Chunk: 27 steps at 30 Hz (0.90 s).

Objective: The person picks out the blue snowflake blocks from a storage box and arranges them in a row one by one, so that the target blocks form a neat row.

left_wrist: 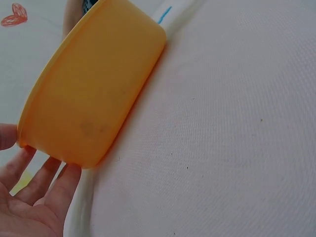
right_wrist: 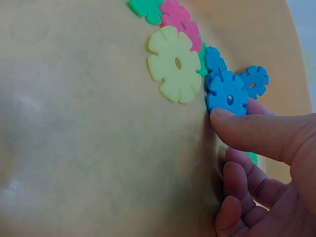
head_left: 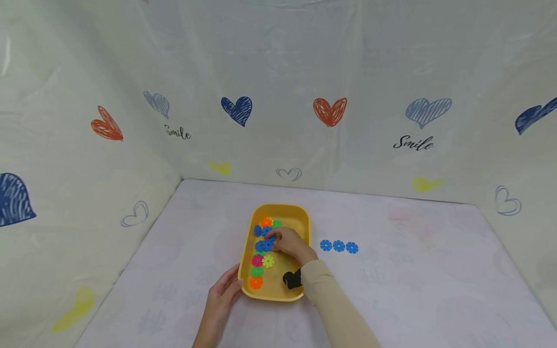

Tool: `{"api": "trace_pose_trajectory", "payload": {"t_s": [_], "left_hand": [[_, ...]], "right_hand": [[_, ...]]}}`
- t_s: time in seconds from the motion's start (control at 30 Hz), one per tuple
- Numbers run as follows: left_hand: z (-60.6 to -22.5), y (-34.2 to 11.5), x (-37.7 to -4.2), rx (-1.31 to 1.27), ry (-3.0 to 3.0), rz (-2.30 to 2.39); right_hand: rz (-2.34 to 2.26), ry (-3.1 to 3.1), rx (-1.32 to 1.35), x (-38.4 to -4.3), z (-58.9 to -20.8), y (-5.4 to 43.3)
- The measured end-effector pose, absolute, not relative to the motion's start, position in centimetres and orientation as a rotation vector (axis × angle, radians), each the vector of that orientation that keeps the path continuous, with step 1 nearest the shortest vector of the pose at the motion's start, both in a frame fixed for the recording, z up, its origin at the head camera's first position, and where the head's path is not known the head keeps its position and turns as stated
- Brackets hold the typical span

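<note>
A yellow plastic tray point(head_left: 278, 296) stands on the table with flower-shaped notched discs along its left side. My left hand point(head_left: 224, 295) holds the tray's near left corner, its thumb at the rim and its fingers against the outer wall point(left_wrist: 79, 98). Inside the tray, my right hand point(head_left: 289, 241) pinches a blue flower disc point(right_wrist: 228, 94), the thumb on its face. More blue discs point(right_wrist: 255, 81) lie right behind it. Close by are a pale yellow disc point(right_wrist: 175, 64), a pink disc point(right_wrist: 180, 22) and a green disc point(right_wrist: 147, 9).
Right of the tray, a row of three blue discs point(head_left: 338, 246) lies on the white tabletop point(head_left: 413, 290). Orange discs point(head_left: 256, 282) lie near both ends of the tray. A black object point(head_left: 291, 280) shows beside the right sleeve. Heart-printed sheeting point(head_left: 278, 72) surrounds the table.
</note>
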<state>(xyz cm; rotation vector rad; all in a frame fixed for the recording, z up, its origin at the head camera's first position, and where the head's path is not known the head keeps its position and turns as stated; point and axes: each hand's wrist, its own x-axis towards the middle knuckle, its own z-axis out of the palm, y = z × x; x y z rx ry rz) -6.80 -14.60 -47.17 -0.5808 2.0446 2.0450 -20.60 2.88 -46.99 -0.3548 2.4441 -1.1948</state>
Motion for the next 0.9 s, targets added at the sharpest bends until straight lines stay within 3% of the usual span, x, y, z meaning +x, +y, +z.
{"api": "trace_pose_trajectory", "payload": {"t_s": [0.9], "left_hand": [[-47.29, -14.62, -6.83, -0.589, 2.043, 2.041]], "right_hand": [[-1.197, 2.488, -0.29, -20.65, -47.12, 3.06]]}}
